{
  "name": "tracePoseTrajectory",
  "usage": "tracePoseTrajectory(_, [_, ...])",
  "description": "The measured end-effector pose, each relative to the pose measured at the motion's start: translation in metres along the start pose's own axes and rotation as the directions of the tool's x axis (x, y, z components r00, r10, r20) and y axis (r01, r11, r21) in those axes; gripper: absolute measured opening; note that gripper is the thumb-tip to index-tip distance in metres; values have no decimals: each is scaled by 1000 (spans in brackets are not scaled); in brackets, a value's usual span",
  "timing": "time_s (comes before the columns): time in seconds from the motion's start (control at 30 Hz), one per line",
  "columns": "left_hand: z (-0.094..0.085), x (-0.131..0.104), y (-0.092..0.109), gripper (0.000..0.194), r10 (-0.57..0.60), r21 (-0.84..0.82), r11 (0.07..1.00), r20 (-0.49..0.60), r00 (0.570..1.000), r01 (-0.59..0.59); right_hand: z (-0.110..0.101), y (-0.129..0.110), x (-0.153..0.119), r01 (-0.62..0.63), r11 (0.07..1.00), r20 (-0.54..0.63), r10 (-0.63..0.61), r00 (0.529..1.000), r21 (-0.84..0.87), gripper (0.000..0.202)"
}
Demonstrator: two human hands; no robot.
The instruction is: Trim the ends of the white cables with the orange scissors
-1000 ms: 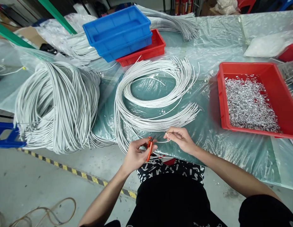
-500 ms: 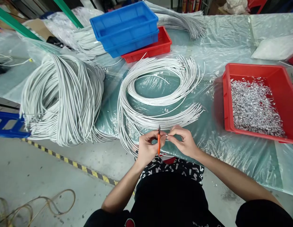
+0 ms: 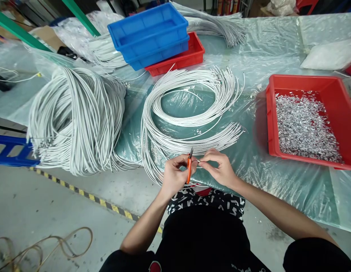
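My left hand is closed around orange-handled pliers, whose dark tips point up and away from me. My right hand pinches a tiny item beside the left fingertips; the item is too small to make out. Both hands are close together at the front edge of the table. Just beyond them lies a looped bundle of white cables, its cut ends fanned out to the right. Some cables hang over the table edge by my left hand.
A large heap of white cables sits at the left. The red bin at the right holds many small shiny metal pieces. Blue bins stand on a red tray at the back. A blue stool is at far left.
The pliers and my left hand have shifted slightly left, and the pliers lean a little more. My right hand keeps its pinch almost in place.
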State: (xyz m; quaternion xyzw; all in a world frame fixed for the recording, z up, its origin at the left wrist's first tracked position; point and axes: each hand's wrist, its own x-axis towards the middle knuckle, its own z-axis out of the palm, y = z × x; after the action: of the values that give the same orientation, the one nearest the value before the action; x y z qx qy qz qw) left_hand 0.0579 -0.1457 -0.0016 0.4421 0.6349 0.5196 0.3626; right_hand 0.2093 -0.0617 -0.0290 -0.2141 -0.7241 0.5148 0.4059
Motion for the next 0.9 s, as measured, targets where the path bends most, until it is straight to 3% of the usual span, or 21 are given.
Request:
tracePoseTrajectory(0.37, [-2, 2, 4, 8, -1, 34, 999, 22, 1000, 1, 1, 3, -2, 33, 999, -35, -34, 999, -30, 7])
tracePoseTrajectory(0.9, [-2, 7, 9, 3, -5, 14, 1000, 60, 998, 4, 1, 0, -1, 97, 985, -12, -100, 995, -146, 15])
